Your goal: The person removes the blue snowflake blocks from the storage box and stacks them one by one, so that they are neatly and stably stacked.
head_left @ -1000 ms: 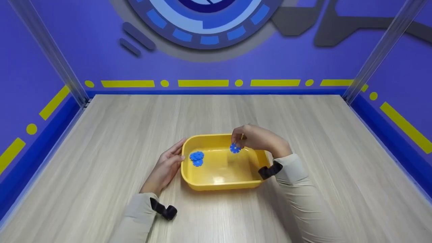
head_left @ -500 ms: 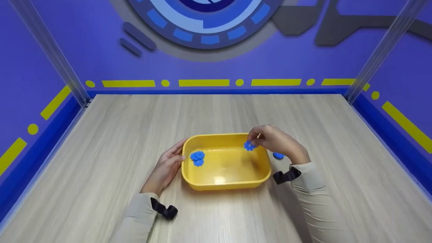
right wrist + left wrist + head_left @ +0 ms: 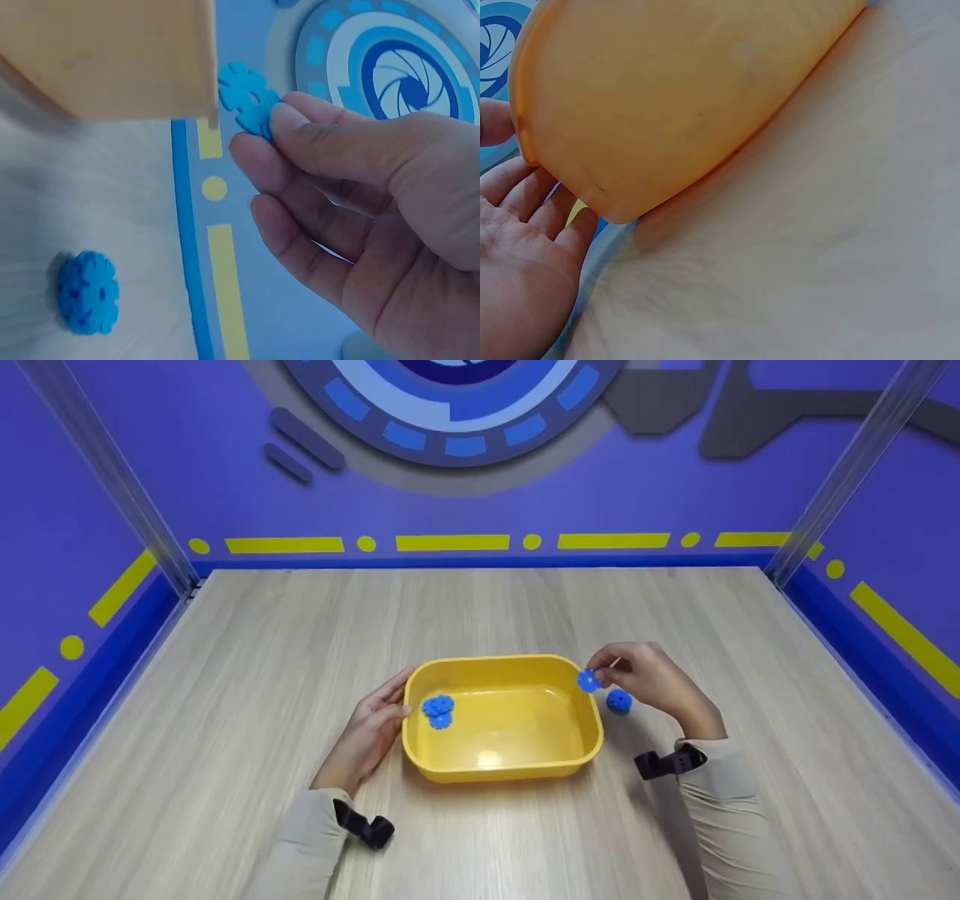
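My right hand point(image 3: 652, 679) pinches a blue notched snowflake building disc point(image 3: 589, 680) between thumb and fingers, just over the right rim of a yellow plastic tub point(image 3: 487, 770). In the right wrist view, the pinched disc point(image 3: 244, 90) has slots round its edge and a hole in the middle. My left hand point(image 3: 365, 735) holds the tub's left end, its thumb at the rim and its fingers along the outside wall. Several more blue discs point(image 3: 438, 709) lie overlapping inside the tub at the left. Outside it, close to the right wall, stands a small stack of blue discs point(image 3: 619, 702).
The tub stands on a light wood-grain table point(image 3: 300, 622). Blue-purple panels point(image 3: 480, 517) with yellow markings rise at the back and both sides. Each sleeved wrist wears a black band with a camera mount point(image 3: 667, 763).
My right hand has carried the pinched disc rightward, from above the tub's inside to its right rim. The stack beside the tub has come into view. My left hand stays in place.
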A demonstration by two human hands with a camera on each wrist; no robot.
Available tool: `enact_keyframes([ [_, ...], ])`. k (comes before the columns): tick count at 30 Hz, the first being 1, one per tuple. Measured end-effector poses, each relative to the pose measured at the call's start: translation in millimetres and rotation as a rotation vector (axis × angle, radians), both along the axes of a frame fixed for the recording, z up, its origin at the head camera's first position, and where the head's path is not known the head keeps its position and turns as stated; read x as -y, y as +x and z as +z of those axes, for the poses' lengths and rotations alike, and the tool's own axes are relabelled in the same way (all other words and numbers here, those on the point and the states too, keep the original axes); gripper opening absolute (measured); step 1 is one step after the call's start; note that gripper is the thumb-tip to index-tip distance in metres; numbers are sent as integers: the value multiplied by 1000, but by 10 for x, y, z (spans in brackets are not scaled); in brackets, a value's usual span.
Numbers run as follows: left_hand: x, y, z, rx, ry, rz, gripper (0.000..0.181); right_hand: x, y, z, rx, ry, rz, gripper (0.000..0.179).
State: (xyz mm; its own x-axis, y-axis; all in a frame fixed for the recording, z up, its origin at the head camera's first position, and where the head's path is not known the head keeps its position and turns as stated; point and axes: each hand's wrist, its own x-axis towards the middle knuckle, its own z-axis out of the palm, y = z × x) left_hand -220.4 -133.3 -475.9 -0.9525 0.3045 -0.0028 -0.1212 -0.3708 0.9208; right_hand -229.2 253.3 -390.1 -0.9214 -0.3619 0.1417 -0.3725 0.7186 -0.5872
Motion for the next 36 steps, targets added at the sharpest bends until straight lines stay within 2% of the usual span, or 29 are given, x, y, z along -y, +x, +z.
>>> enact_keyframes([
  [10,3,8,-6,-5,-5,-7,67,-188,2,-75,48,-8,-85,13],
  [19,9,0,-3,0,-7,-1,67,-321,-51,-192,89,14,-107,17],
  [29,15,-5,5,-15,-17,2,65,-401,-67,-276,173,27,-169,17],
  [36,7,-3,3,0,-13,3,66,-437,-69,-312,204,22,-194,17],
])
